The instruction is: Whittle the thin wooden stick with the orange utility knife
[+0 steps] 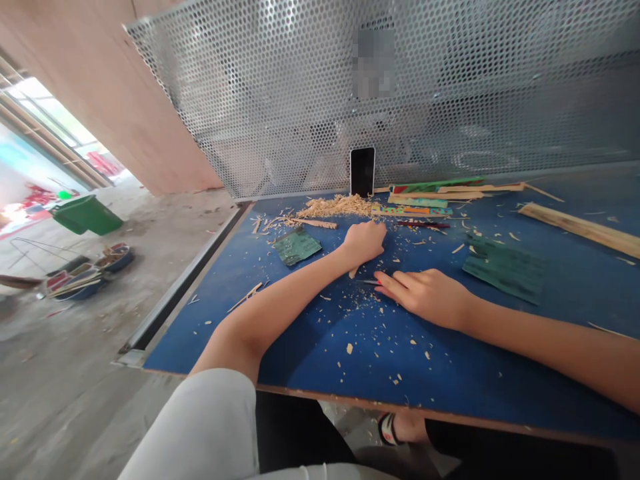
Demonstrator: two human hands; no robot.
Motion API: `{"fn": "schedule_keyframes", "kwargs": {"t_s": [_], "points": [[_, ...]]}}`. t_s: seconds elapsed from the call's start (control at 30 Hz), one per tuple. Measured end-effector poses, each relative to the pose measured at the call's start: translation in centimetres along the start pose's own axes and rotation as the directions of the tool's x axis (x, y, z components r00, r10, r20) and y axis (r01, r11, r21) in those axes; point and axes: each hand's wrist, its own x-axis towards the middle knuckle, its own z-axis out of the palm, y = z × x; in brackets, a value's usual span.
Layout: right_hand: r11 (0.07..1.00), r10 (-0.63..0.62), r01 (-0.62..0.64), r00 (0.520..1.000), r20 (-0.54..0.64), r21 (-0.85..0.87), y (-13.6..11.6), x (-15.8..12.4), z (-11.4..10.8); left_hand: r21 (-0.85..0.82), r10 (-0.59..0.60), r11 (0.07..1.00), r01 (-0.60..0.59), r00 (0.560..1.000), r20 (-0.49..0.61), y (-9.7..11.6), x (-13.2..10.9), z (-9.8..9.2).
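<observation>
My left hand rests on the blue table as a closed fist, with a pale sliver of wood poking out under it. My right hand lies just to the right, fingers bent down over a thin dark tool with a red part at my fingertips. Wood chips are scattered around both hands.
A phone leans upright on the perforated metal screen. A pile of shavings, coloured wooden sticks, two green sandpaper sheets and a long wooden strip lie on the table. A green bin stands on the floor at the left.
</observation>
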Motion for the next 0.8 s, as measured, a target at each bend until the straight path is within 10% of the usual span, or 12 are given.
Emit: {"fn": "schedule_keyframes", "kwargs": {"t_s": [0.8], "points": [[0.998, 0.028, -0.022, 0.995, 0.093, -0.059, -0.56, 1.0, 0.12, 0.011, 0.019, 1.0, -0.019, 1.0, -0.012, -0.67, 0.21, 0.68]]}}
